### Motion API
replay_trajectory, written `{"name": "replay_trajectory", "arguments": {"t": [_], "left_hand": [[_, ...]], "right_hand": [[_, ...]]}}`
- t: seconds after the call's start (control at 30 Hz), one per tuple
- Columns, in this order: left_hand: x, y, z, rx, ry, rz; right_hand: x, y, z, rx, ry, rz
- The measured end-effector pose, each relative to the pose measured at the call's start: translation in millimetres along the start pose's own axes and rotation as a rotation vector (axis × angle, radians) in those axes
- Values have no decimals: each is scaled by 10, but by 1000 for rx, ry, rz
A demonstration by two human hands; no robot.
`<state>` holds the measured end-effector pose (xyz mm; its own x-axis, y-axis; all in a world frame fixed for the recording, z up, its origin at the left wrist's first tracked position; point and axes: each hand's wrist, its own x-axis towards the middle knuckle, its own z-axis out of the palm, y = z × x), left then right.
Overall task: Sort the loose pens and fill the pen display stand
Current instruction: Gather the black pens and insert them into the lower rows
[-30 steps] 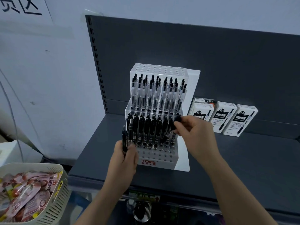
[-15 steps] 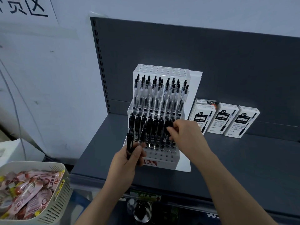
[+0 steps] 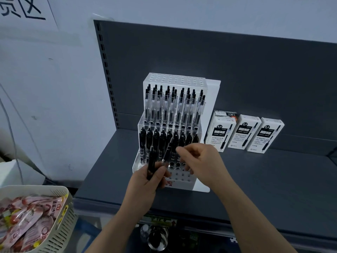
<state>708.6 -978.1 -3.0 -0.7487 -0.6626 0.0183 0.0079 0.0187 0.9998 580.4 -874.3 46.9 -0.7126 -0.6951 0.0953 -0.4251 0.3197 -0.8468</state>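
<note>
A clear tiered pen display stand [image 3: 183, 182] sits on a dark grey shelf [image 3: 264, 189]. Its upper tier holds several clear-barrelled pens [image 3: 175, 106]; the middle tier holds several black pens [image 3: 156, 137]. The front rows show open holes. My left hand [image 3: 145, 181] grips a small bunch of black pens [image 3: 151, 165] in front of the stand. My right hand [image 3: 200, 161] reaches to that bunch and pinches one black pen [image 3: 168, 149], which tilts up to the right.
Three white pen boxes [image 3: 244, 132] lean against the shelf's back panel, right of the stand. A cream plastic basket [image 3: 60, 229] with pink packets stands at the lower left, below the shelf. The shelf's right half is bare.
My right hand has left the stand's middle row and come down left to the bunch in my left hand, taking hold of one pen. The left hand has shifted slightly right.
</note>
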Motion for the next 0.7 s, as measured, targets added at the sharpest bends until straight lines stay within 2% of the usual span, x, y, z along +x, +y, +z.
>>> {"name": "replay_trajectory", "arguments": {"t": [0.07,0.13,0.3,0.4,0.6,0.7], "left_hand": [[-1,-7,49,36,-59,0],[0,-3,84,25,-95,-14],[48,-2,84,-10,-80,-48],[67,-33,50,10,-51,-43],[78,-64,-104,203,66,-24],[84,-39,-121,77,71,-46]], "right_hand": [[-63,-26,11,137,-75,9],[-78,-19,-14,196,-76,16],[-57,-2,-190,415,4,73],[-28,13,-353,524,111,61],[47,123,-404,377,300,-14],[77,153,-329,324,310,-28]]}}
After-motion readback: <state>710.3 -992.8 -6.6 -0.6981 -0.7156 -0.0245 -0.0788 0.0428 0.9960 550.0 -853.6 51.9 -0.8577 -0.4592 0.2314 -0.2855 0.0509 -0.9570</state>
